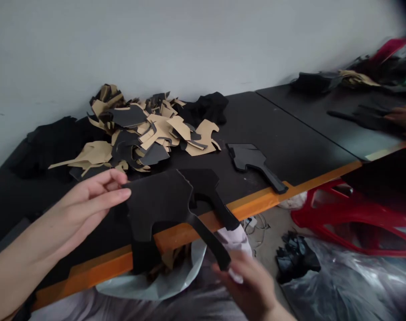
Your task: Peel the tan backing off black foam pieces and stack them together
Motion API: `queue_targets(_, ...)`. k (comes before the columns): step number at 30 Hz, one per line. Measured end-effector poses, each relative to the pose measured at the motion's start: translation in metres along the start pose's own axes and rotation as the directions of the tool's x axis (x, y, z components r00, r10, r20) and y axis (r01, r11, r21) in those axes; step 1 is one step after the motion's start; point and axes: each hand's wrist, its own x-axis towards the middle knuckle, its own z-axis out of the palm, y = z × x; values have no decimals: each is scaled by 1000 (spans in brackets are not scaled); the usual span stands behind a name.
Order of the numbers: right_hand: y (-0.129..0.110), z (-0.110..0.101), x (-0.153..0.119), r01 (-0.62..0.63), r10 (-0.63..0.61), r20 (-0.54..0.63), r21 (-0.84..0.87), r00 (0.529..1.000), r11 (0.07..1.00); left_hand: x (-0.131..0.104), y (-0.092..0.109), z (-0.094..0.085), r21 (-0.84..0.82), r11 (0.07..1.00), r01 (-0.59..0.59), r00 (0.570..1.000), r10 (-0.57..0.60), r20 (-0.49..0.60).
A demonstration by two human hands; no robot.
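A flat black cut-out piece (pixel 163 198), broad at one end with a narrow curved tail, is held up over the table's front edge. My left hand (pixel 92 200) pinches its upper left corner between thumb and fingers. Down at the tail end, my right hand (pixel 250 281) is closed around the strip; it looks slightly blurred. Behind the held piece lies a similar black piece (pixel 206 183), partly covered by it. Further right, a small stack of same-shaped dark pieces (pixel 251 157) rests on the table, tails toward the edge.
Tan and black scraps (pixel 163 129) are heaped on the black table (pixel 236 118) by the wall. Orange tape (pixel 259 200) lines its front edge. A pale bag (pixel 149 287) hangs below. Another person's hand (pixel 405 117) is at far right, above a red plastic chair (pixel 350 218).
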Motion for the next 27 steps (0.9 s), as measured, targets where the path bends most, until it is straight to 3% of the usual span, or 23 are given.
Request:
queue_targets(1,-2,-12,8,62,-80,-199,-94,977,994,4,0,5,10,1000,14,999,-14,53)
queue_targets(2,-3,-21,17,100,-146,-257,-185,955,978,9,-1,11,28,999,25,995,-27,94)
queue_targets(4,-3,-32,32,139,-207,-232,-278,950,951,18,-4,20,69,997,16,989,-25,143)
queue_targets(7,-5,-39,46,199,-240,-127,-272,962,941,32,-4,33,112,993,-50,982,28,189)
queue_targets(10,-9,-40,53,217,-288,-197,-317,937,923,48,0,47,117,988,-101,969,71,238)
queue_targets(14,-6,-35,60,-9,-88,-370,-252,925,968,76,2,61,82,987,-136,952,108,286)
queue_targets(17,2,-29,61,-106,36,-360,-175,932,979,95,-5,64,84,988,-132,943,99,316)
queue_targets(27,9,-22,64,-137,59,-243,-318,968,938,121,-27,56,181,976,-123,933,52,357)
